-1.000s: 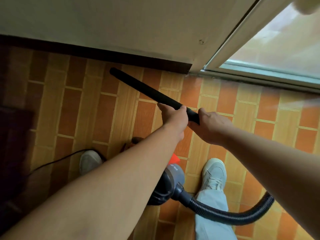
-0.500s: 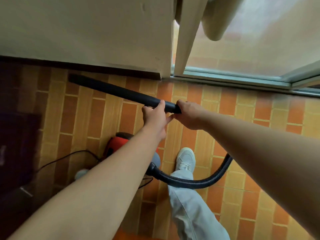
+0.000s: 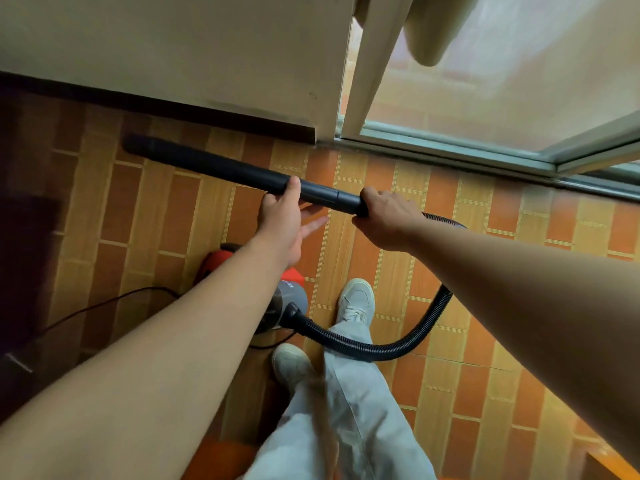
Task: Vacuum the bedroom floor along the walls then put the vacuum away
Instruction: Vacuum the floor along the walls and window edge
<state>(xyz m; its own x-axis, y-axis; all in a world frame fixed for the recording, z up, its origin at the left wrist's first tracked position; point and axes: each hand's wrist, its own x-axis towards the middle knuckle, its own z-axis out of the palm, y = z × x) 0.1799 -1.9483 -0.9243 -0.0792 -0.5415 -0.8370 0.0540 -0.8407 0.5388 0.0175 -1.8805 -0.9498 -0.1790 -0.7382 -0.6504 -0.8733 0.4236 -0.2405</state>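
both arms stretch forward. the right hand [image 3: 386, 221] is clenched round the vacuum wand [image 3: 221, 169]. the left hand [image 3: 280, 220] lays its thumb on it, fingers straight underneath.

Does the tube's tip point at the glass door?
No, the vacuum tube points left along the skirting board, away from the glass door.
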